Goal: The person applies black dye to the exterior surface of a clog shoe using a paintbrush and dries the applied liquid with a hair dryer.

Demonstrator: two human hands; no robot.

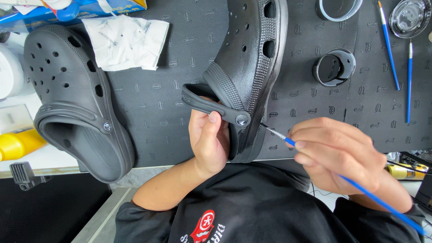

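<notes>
We see two black clogs: a matte one point(76, 103) lying on the mat point(162, 112) at left, and a glossy clog point(247, 67) at centre, whose heel strap point(211, 105) our left hand point(208, 137) clamps with thumb on top. Three blue brushes: two point(388, 42) lie at right, and our right hand point(335, 155) pinches the third point(288, 140), its tip touching the glossy clog's sole edge just beside the strap rivet. Two black paint cups point(334, 67) sit upper right.

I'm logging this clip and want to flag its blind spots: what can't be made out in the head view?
- Glossy clog: toe cut off by the top edge; heel opening hidden by the left hand.
- Brush in the right hand: tip too small to tell whether it touches the sole edge.
- Round lid: contents lost in glare.
- Yellow bottle: cut off by the left edge.
</notes>
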